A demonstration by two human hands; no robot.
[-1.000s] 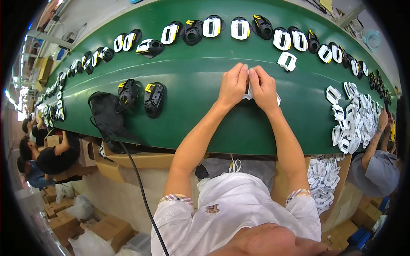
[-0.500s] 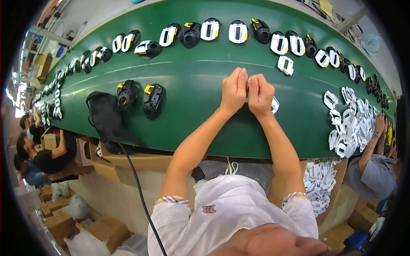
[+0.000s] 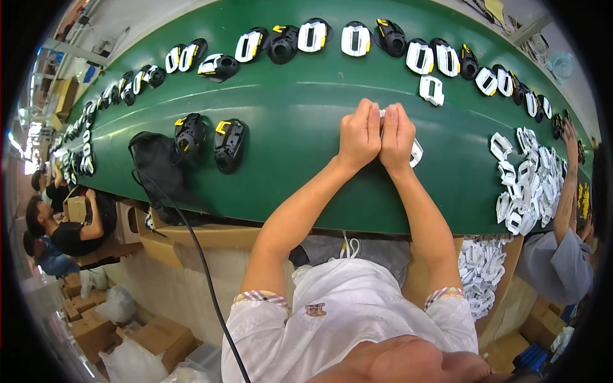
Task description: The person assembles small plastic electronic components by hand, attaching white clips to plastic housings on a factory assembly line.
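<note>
Both hands meet at the middle of the green bench (image 3: 294, 121); the left hand (image 3: 359, 135) and the right hand (image 3: 397, 137) are pressed knuckle to knuckle, fingers curled tight around a small white plastic piece (image 3: 416, 152), which shows only at the top between the two hands and beside the right hand's outer edge, low over the bench surface; to the left, well apart from the hands, two black shells with yellow clips (image 3: 211, 140) lie side by side, just beside a black pouch (image 3: 153, 166) whose cable (image 3: 204, 274) hangs over the near edge; along the far side runs a curved row of white and black shells (image 3: 357, 39); a heap of loose white parts (image 3: 530, 179) lies at the right end, where another person's arm (image 3: 565, 191) reaches in; cardboard boxes (image 3: 153, 338) stand on the floor at lower left.
</note>
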